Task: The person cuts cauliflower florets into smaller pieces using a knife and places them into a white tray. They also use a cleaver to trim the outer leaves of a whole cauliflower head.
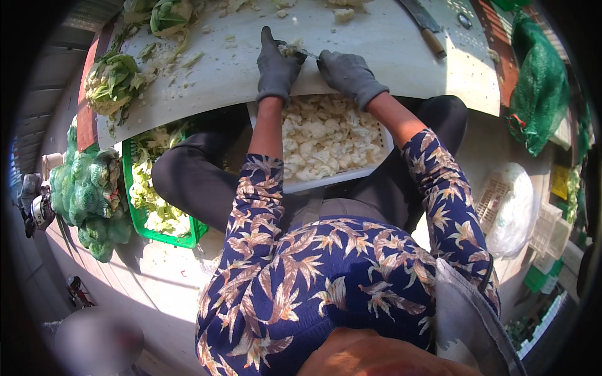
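Note:
Both my hands wear grey gloves and are over the near part of a white work table (376, 70). My left hand (280, 63) grips a small piece of cauliflower (294, 47), thumb pointing away from me. My right hand (348, 75) is closed on a small knife, whose thin blade (310, 55) reaches to the cauliflower piece. Below my hands, a white plastic crate (329, 177) of cut cauliflower florets (329, 136) sits between my legs, partly under the table. A cleaver (421, 21) with a wooden handle lies on the table at the upper right.
Leafy cauliflower heads (110, 82) and trimmings lie at the table's left. A green crate (164, 238) of leaves stands beside my left leg, near green net sacks (87, 188). Another green net (538, 84) hangs at the right, above a white plastic bag (512, 211).

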`<state>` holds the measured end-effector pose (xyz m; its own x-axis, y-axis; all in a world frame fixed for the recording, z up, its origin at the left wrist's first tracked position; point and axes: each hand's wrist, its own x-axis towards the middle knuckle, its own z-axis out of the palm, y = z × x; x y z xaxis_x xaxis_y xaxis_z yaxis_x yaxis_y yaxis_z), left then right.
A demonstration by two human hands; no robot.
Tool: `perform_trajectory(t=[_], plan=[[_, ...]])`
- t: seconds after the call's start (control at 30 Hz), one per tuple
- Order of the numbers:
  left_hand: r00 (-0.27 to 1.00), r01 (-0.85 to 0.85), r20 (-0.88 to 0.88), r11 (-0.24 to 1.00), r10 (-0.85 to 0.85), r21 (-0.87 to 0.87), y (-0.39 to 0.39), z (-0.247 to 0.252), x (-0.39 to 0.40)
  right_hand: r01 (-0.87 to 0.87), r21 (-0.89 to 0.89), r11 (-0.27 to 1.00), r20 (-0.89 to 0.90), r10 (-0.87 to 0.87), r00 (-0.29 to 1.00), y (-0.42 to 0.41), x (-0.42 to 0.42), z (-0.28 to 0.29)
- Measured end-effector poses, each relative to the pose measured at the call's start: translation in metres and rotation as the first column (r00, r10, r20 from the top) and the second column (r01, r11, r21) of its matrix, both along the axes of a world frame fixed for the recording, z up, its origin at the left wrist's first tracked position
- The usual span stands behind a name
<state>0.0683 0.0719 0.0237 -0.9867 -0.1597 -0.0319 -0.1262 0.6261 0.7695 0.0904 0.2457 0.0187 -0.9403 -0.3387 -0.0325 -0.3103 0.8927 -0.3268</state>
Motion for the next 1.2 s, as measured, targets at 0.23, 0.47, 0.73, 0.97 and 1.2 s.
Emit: perform_trajectory(t=[0.23, 0.47, 0.73, 0.97, 1.2], plan=[[1.000, 0.004, -0.028, 1.000, -0.005, -0.022, -0.003, -0.005, -0.003, 0.012, 0.082, 0.997, 0.091, -0.020, 0.996, 0.003, -0.001, 0.021], [0.987, 0.091, -0.129, 0.994, -0.097, -0.055, 0.001, -0.013, -0.006, 0.004, 0.079, 0.997, 0.118, -0.014, 0.993, -0.002, 0.002, 0.031], [0.931, 0.353, 0.022, 0.917, -0.363, 0.187, -0.034, -0.012, -0.020, 0.464, -0.407, 0.786, 0.790, 0.048, 0.611, 0.029, -0.009, 0.025], [0.841, 0.540, 0.131, 0.829, -0.524, -0.146, -0.025, -0.002, -0.037, 0.485, -0.149, 0.862, 0.415, -0.391, 0.822, 0.098, -0.045, 0.052], [0.804, 0.593, 0.222, 0.718, -0.551, -0.365, 0.048, 0.008, -0.087, 0.155, 0.227, 0.961, 0.144, -0.190, 0.971, 0.096, -0.079, 0.022]])
